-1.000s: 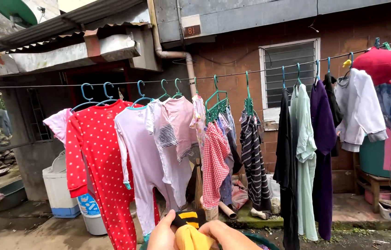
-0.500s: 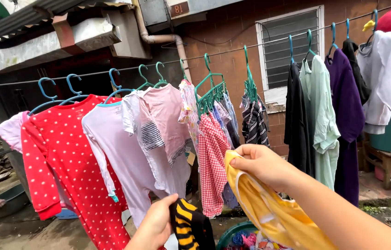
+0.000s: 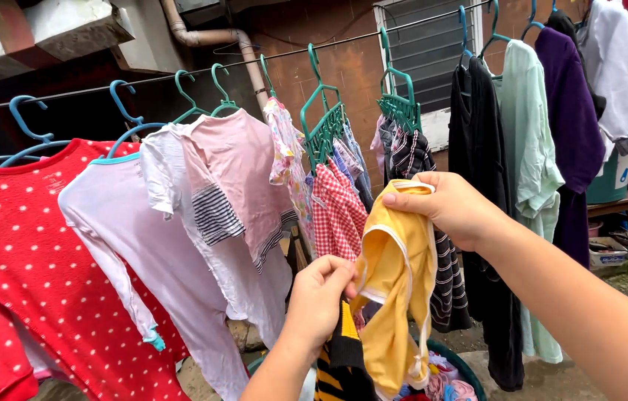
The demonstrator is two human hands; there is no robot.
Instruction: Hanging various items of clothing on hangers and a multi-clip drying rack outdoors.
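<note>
Garment: a small yellow garment [image 3: 395,297] with white piping along its edges, limp and creased, held up in the air between the two hands; below it hangs a piece striped black and yellow [image 3: 340,356], which may be part of the same garment or a second one, hard to tell from this angle.
Right grip: the right hand [image 3: 451,208] is closed on the top edge of the yellow cloth, thumb over fingers, pinching a fold; it is the higher of the two hands.
Left grip: the left hand [image 3: 321,293] is lower and to the left of the right, fingers curled shut around the side edge of the yellow cloth, just above the striped piece.
Behind the grips: a clothesline [image 3: 291,56] runs across above both hands, hung with green and blue hangers [image 3: 325,122].
Left of the left hand: a pink top with striped sleeves [image 3: 232,186], a white long-sleeved piece [image 3: 128,238] and a red one with white dots [image 3: 24,275], all hanging close together.
Directly behind the yellow cloth: a red checked piece [image 3: 336,212] and a dark striped one [image 3: 447,275], partly hidden by it.
Right of the right hand: a black shirt [image 3: 477,141], a pale green one [image 3: 533,148] and a purple one [image 3: 570,111].
Below the hands: a basin [image 3: 470,371] with mixed laundry in it.
</note>
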